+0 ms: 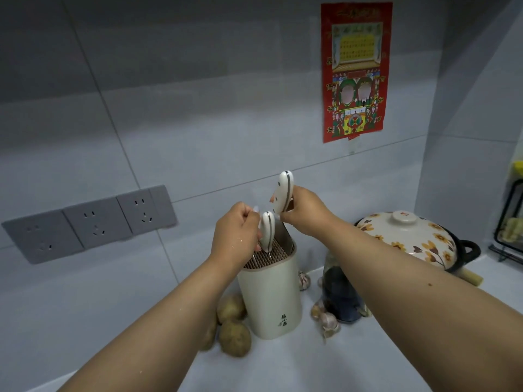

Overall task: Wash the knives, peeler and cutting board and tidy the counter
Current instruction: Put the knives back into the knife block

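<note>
Gripping one white knife handle [267, 234] with your left hand [236, 230] and another [283, 193] with your right hand [304, 212], you hold both knives over the cream knife block [271, 295] on the surface [283, 369].

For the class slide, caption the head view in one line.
Both hands, left and right, slot white-handled knives into the holder.

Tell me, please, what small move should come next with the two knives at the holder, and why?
Probably lower the right hand so its knife slides fully into the knife holder. That handle stands high, its blade only partly in, while the left hand's knife already sits nearly down to the slots.
</note>
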Available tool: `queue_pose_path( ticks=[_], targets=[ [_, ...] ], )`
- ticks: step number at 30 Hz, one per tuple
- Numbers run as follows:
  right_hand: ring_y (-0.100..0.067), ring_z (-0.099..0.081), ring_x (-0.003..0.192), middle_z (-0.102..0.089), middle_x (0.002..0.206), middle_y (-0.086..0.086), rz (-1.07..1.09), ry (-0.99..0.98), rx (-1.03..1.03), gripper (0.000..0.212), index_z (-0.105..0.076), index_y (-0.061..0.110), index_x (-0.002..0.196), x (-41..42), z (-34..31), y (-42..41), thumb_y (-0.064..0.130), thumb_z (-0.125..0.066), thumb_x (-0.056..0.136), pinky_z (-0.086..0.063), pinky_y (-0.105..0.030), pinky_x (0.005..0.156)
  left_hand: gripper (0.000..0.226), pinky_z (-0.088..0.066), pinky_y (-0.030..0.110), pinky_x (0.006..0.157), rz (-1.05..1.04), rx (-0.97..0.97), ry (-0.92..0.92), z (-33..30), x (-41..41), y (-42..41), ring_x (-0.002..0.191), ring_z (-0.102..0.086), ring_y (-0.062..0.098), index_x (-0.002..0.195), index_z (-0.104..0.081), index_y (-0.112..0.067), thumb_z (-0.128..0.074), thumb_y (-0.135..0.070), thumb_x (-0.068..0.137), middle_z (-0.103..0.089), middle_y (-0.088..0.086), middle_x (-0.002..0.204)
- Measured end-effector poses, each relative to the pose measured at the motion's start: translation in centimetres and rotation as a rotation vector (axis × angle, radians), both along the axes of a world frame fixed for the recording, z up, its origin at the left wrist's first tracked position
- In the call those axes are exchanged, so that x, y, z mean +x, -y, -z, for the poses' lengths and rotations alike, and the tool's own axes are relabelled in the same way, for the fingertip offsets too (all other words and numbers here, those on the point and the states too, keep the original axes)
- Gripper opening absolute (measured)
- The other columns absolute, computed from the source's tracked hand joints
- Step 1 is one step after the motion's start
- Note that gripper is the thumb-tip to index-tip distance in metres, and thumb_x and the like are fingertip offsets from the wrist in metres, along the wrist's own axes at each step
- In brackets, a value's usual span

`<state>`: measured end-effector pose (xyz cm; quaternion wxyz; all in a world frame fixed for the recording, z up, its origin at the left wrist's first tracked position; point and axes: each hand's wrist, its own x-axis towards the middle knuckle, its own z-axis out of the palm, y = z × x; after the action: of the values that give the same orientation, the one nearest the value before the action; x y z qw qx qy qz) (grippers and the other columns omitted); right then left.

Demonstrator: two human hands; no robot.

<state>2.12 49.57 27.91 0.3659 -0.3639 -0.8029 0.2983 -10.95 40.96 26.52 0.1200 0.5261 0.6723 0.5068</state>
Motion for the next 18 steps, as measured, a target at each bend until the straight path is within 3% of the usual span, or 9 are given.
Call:
queue_pose_path(
  ticks=[9,15,18],
  targets=[
    [-0.015,-0.061,0.086,-0.063,0.090,0.004,0.020,0.126,0.002,0.025,-0.059,0.018,0.094,-1.1,1.1,-2.1,0.006,-0.074,0.077,-0.049,-0.026,0.078,0.027,-0.054,0.037,0.060,0.001,0.034,-0.052,0.7,-0.3,-0.2,0.047,-0.061,0.018,0.082,-0.052,-0.011,-0.046,-0.032,0.098,-0.065,0.003,0.063],
    [-0.013,-0.059,0.081,-0.062,0.085,0.005,-0.009,0.221,0.012,0.022,-0.062,0.017,0.091,-1.4,1.2,-3.1,0.010,-0.076,0.075,-0.046,-0.025,0.073,0.026,-0.054,0.046,0.063,-0.021,0.088,-0.099,1.6,-0.6,-0.7,0.057,-0.063,0.024,0.076,-0.048,-0.021,-0.046,-0.040,0.093,-0.064,0.003,0.063],
    [-0.013,-0.056,0.077,-0.061,0.082,0.004,0.002,0.252,0.021,0.021,-0.060,0.015,0.087,-1.6,1.6,-3.3,0.010,-0.076,0.074,-0.040,-0.019,0.061,0.024,-0.053,0.049,0.062,-0.020,0.101,-0.094,1.9,-0.6,-0.8,0.058,-0.062,0.026,0.074,-0.047,-0.025,-0.046,-0.043,0.091,-0.064,0.002,0.063]
  ],
)
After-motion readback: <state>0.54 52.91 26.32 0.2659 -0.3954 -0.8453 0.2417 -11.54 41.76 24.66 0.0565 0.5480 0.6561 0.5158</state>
